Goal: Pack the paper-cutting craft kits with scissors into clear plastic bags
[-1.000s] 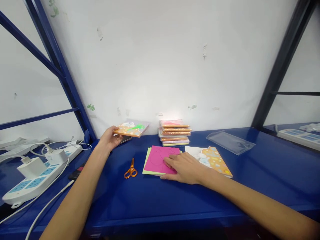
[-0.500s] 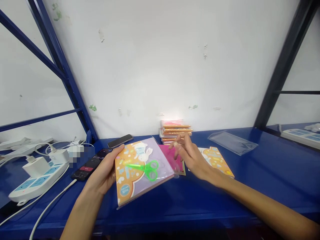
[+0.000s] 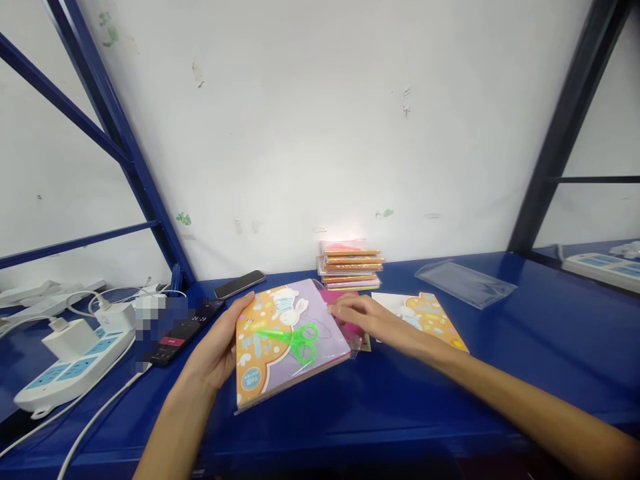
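Note:
My left hand (image 3: 217, 347) grips the left edge of a flat craft packet (image 3: 290, 340), which has an orange-and-lilac bunny cover and a green scissors picture or pair (image 3: 299, 341) showing on its front. My right hand (image 3: 365, 319) lies with fingers extended at the packet's right edge, over a pink sheet (image 3: 336, 301) that the packet partly covers. A card with an orange pattern (image 3: 423, 320) lies to the right of my right hand. The orange scissors do not show in this view.
A short stack of packets (image 3: 349, 265) stands against the wall on the blue metal shelf (image 3: 380, 413). Nearby are a clear plastic sleeve (image 3: 465, 284), several phones, including one (image 3: 233, 285), and at left a power strip (image 3: 75, 363) with chargers and white cables.
My left hand has brought the packet forward from the back of the shelf, over the place of the scissors and the pink sheet. My right hand has left the pink sheet's middle and now flattens toward the packet.

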Motion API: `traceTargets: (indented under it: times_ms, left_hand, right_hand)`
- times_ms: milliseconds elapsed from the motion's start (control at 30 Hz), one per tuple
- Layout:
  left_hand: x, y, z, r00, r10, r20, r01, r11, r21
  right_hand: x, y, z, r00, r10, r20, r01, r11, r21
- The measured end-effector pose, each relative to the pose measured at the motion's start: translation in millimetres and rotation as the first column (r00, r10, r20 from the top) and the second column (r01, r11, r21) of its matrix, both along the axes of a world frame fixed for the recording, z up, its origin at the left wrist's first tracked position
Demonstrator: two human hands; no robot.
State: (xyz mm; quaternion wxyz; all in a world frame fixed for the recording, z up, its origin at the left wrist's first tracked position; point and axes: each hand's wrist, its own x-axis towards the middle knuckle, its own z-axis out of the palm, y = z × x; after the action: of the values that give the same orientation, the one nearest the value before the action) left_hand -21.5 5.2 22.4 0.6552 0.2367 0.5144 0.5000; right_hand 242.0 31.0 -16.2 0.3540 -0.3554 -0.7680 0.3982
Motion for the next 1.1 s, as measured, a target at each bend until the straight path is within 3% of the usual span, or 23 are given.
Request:
traceTargets:
  times_ms: [67,133,267,433,567,700,900,1100]
  left_hand:
    - [3,2,-3.9,0.998,-0.042,0.042,0.043,0.999,-0.024]
    - [4,3,-6.4,0.994,-0.073,0.078,0.075,0.997,-0.018]
    - [3,1,-1.8,0.974,-0.165,0.153,0.148,0.982,0.120]
    - [2,-11,5.6,0.939,-0.289,0.185,0.216,0.917,0.334]
    - [6,-13,-0.9,0.953,-0.299,0.044,0.273,0.913,0.304]
    - [6,-10,-2.8,0.958,-0.283,-0.050,0.285,0.910,0.301]
    - [-17,-8,5.5,0.988,-0.126,-0.093,0.149,0.941,0.303]
    - [-47,-6,11.7,0.979,0.091,-0.182,-0.013,0.921,0.390]
  right_hand:
    - [0,0,-0.7,0.996,0.059,-0.060,-0.071,0.974,-0.214]
    - [1,1,-2.3,0.983,0.053,-0.176,-0.121,0.907,-0.404]
    - [3,3,-3.7,0.900,-0.138,-0.413,-0.142,0.804,-0.578]
    - [0,3,-3.5,0.827,-0.233,-0.512,-0.157,0.779,-0.607]
    - [-3,1,-5.5,0.848,-0.178,-0.499,-0.208,0.756,-0.621]
    - [-3,1,-6.1,0.871,-0.148,-0.468,-0.196,0.769,-0.609]
    - [1,4,3.3,0.764,-0.253,-0.594,-0.241,0.742,-0.626]
    - [5,10,2.4,0.635,-0.362,-0.682,-0.194,0.780,-0.595]
